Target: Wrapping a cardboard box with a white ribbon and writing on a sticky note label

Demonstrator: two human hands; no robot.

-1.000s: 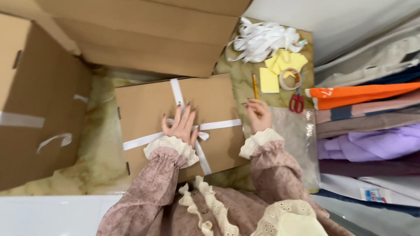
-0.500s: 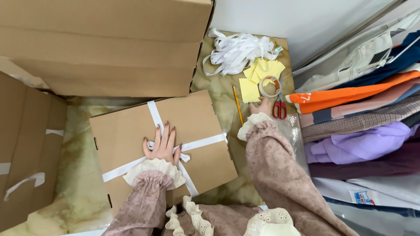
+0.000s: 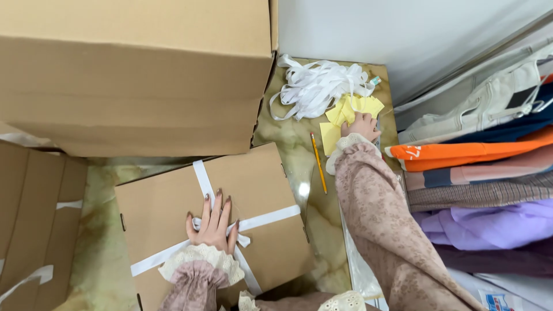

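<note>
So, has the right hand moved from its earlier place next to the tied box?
Yes. The right hand has left the tied box and reached away to the yellow papers, past the pencil.

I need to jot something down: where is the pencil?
In the head view, the pencil lies right of the tied box, beside the right sleeve.

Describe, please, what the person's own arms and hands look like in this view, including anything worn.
Both arms wear dusty-pink sleeves with a small faint floral pattern. Each sleeve ends in a gathered, ruffled cuff trimmed with cream lace. The left hand is bare, without glove or visible ring, and its long nails are painted a dark brownish shade. The right hand is also bare; its nails cannot be made out clearly.
</note>
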